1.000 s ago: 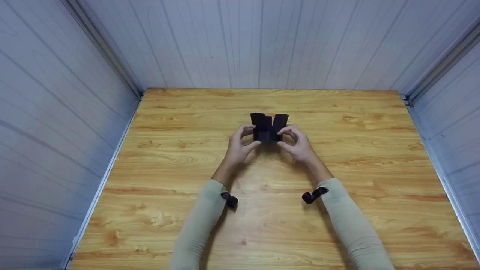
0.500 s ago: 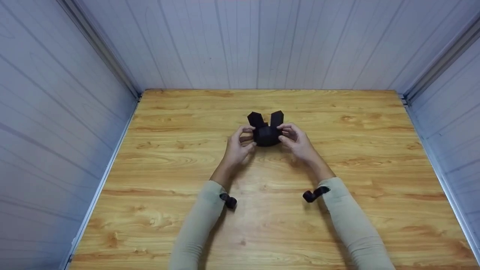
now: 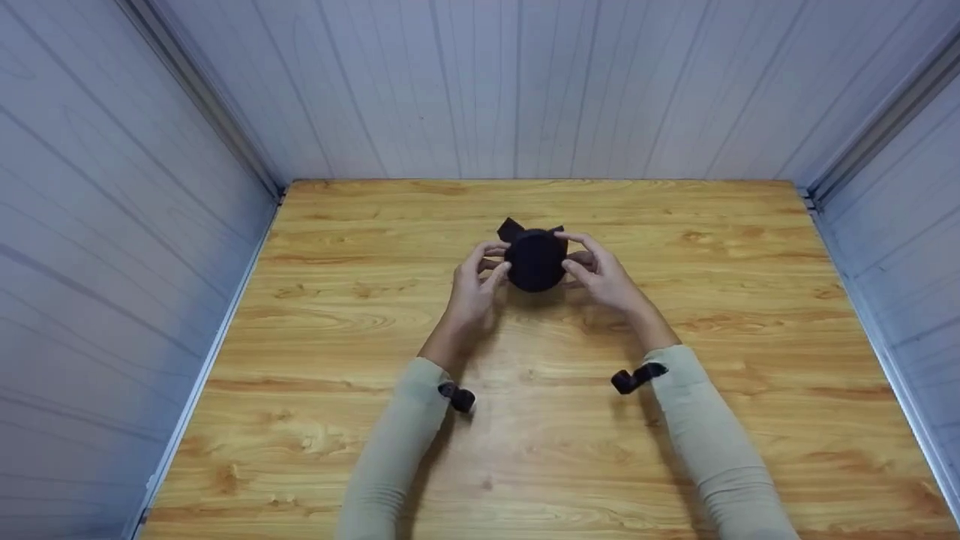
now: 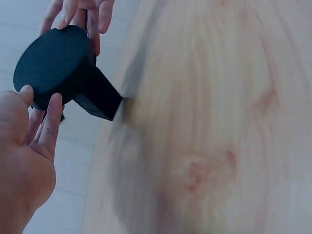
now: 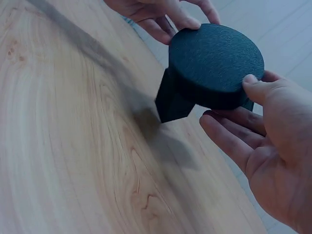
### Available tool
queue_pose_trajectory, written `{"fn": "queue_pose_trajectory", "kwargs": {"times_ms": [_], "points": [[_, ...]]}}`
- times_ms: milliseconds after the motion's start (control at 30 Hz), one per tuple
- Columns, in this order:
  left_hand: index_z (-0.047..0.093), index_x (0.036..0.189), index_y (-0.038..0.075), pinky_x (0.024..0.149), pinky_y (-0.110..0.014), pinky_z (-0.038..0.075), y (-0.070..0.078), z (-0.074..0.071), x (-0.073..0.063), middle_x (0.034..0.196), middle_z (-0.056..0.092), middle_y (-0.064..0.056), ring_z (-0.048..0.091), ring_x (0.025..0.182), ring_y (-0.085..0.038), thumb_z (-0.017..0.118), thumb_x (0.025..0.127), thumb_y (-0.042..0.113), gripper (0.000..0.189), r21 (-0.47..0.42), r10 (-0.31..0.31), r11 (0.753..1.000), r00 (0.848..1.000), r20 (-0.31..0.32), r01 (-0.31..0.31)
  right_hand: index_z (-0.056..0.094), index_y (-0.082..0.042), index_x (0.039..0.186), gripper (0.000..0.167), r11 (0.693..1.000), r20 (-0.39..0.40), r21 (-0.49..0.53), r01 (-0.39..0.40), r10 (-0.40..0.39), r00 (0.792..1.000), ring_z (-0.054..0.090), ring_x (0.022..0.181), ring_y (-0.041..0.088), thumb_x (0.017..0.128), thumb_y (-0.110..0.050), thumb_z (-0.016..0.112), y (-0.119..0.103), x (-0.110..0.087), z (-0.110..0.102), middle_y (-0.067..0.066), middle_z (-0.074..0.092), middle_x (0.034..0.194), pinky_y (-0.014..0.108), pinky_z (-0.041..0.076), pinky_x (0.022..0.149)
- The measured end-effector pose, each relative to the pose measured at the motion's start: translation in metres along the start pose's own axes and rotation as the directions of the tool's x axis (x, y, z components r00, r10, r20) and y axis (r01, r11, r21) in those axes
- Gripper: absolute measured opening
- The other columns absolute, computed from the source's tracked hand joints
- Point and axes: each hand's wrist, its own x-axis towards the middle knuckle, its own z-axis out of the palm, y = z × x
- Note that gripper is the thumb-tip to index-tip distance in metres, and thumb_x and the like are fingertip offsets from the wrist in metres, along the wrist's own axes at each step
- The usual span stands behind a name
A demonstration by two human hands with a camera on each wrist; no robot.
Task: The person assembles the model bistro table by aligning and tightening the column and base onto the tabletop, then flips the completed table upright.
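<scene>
A small black stool-like piece (image 3: 535, 261), with a flat round top and blocky legs, is held up over the table, its disc turned toward the head camera. My left hand (image 3: 472, 289) holds the left rim of it between thumb and fingers. On the opposite side my right hand (image 3: 606, 279) grips the rim, thumb on the disc and fingers behind. One angular leg (image 4: 101, 95) sticks out past the disc in the left wrist view. The right wrist view shows the textured round top (image 5: 217, 56) and a leg beneath it. Other legs are mostly hidden.
The wood-grain table (image 3: 525, 450) spreads below both arms. Pale panel walls stand at the back (image 3: 480, 90), the left (image 3: 97, 262) and the right (image 3: 907, 225). A small black camera mount sits on each sleeve cuff.
The black stool-like piece has been tipped in both hands: its legs pointed up and away before, and now its round top faces the head camera. My right fingers have shifted upward along its rim.
</scene>
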Motion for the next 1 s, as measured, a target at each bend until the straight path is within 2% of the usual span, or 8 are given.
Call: {"fn": "queue_pose_trajectory", "kwargs": {"times_ms": [67,167,267,367,500,600,867,1000], "points": [[0.069,0.145,0.005,0.098,-0.051,0.068,0.001,0.000,0.000,0.138,0.070,-0.021,0.077,0.112,-0.025,0.069,0.112,0.008,0.033,0.010,0.015,1.000,1.000,0.004,-0.015,0.051,-0.002,0.165,0.049,1.000,-0.017,0.006,-0.003,0.003,1.000,0.078,0.101,0.005,0.116,-0.005,0.058,0.000,0.000,0.001,0.020,0.080,0.119,0.060,0.070,0.090],[0.067,0.151,0.007,0.094,-0.044,0.068,0.000,-0.002,-0.001,0.138,0.068,-0.021,0.076,0.110,-0.022,0.074,0.108,0.008,0.043,0.025,0.019,0.999,0.999,0.026,-0.020,0.052,0.000,0.164,0.048,1.000,-0.042,0.006,0.005,-0.005,0.999,0.079,0.096,0.006,0.116,-0.006,0.058,0.002,0.001,0.002,0.002,0.080,0.104,0.058,0.071,0.086],[0.063,0.159,0.010,0.094,-0.035,0.064,-0.001,-0.003,-0.002,0.142,0.066,-0.020,0.075,0.113,-0.024,0.081,0.103,0.008,0.059,0.038,0.007,0.999,0.997,0.073,-0.010,0.053,0.001,0.164,0.049,1.000,-0.061,-0.012,0.021,-0.022,0.998,0.080,0.091,0.012,0.116,-0.006,0.058,0.004,0.000,0.004,-0.005,0.078,0.097,0.052,0.071,0.080],[0.058,0.164,0.012,0.099,-0.036,0.063,-0.003,-0.003,-0.002,0.145,0.063,-0.021,0.073,0.117,-0.027,0.085,0.101,0.008,0.069,0.055,-0.015,0.998,0.995,0.100,0.009,0.054,0.000,0.163,0.049,0.999,-0.068,-0.024,0.031,-0.032,0.997,0.079,0.088,0.019,0.115,-0.005,0.059,0.006,-0.001,0.005,0.000,0.077,0.093,0.046,0.070,0.075],[0.058,0.164,0.015,0.103,-0.039,0.062,-0.006,-0.002,-0.001,0.144,0.064,-0.021,0.070,0.120,-0.027,0.084,0.102,0.011,0.068,0.067,-0.054,0.997,0.995,0.086,0.048,0.055,-0.001,0.163,0.051,0.999,-0.040,-0.024,0.028,-0.029,0.999,0.078,0.085,0.026,0.113,-0.004,0.064,0.008,-0.001,0.006,0.013,0.077,0.099,0.040,0.069,0.073],[0.057,0.165,0.015,0.101,-0.039,0.062,-0.010,-0.001,-0.001,0.141,0.065,-0.020,0.070,0.118,-0.026,0.082,0.104,0.015,0.066,0.070,-0.059,0.996,0.994,0.089,0.053,0.056,-0.003,0.164,0.053,0.999,-0.016,-0.030,0.023,-0.023,1.000,0.076,0.087,0.030,0.112,-0.005,0.067,0.012,-0.002,0.006,0.020,0.076,0.105,0.035,0.068,0.074],[0.060,0.163,0.020,0.100,-0.040,0.063,-0.031,0.001,0.001,0.130,0.069,-0.014,0.072,0.115,-0.028,0.081,0.105,0.039,0.064,0.109,-0.020,0.994,0.997,0.080,0.011,0.059,-0.005,0.162,0.048,0.999,-0.026,-0.032,-0.037,0.036,0.999,0.071,0.081,0.026,0.114,-0.011,0.065,0.019,-0.004,0.007,0.025,0.071,0.099,0.030,0.064,0.073],[0.059,0.163,0.017,0.106,-0.044,0.063,-0.026,0.004,0.000,0.133,0.070,-0.019,0.071,0.120,-0.032,0.079,0.106,0.032,0.062,0.124,-0.042,0.992,0.996,0.073,0.033,0.060,-0.005,0.161,0.048,0.999,-0.035,-0.028,-0.044,0.043,0.998,0.071,0.081,0.026,0.114,-0.011,0.065,0.019,-0.005,0.008,0.025,0.071,0.100,0.030,0.065,0.072]]}}
